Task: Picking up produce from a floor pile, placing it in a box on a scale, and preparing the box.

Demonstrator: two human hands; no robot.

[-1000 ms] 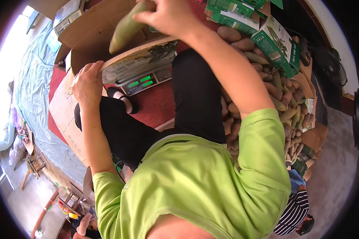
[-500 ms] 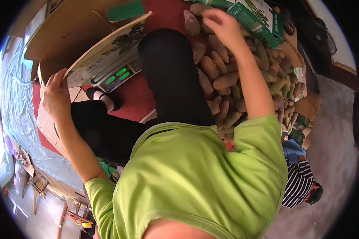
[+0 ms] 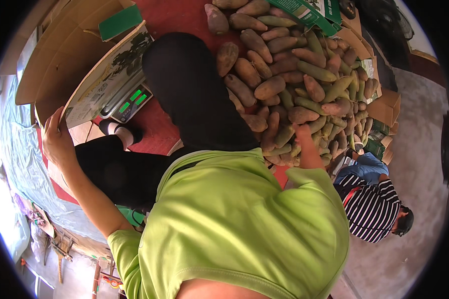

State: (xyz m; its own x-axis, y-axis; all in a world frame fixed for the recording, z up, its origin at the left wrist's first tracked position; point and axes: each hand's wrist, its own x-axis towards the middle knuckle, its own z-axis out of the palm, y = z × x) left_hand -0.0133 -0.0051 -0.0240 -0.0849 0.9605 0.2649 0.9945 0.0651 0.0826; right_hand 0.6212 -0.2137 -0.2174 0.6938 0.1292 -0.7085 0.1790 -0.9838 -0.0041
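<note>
My left hand [image 3: 59,139] is closed on the near edge of a large open cardboard box [image 3: 102,74], fingers over the rim. The box leans beside a digital scale [image 3: 127,104] with lit green displays; what is inside it is mostly hidden. My right hand [image 3: 305,137] reaches down into a big heap of long, thick reddish-brown and green root vegetables [image 3: 269,88]. Its fingers are partly hidden and seem closed against a reddish root vegetable [image 3: 303,115] at the near side of the heap.
My bent knee [image 3: 184,74] stands between box and heap on red flooring [image 3: 157,124]. Green-and-white cartons [image 3: 304,12] and brown cardboard [image 3: 384,107] border the heap. A person in a striped shirt [image 3: 371,207] sits at the right. Clear plastic sheeting [image 3: 20,139] hangs at the left.
My right hand has moved from the far side of the heap back to its near side, close to my body. My left hand stays on the box edge. The view has shifted.
</note>
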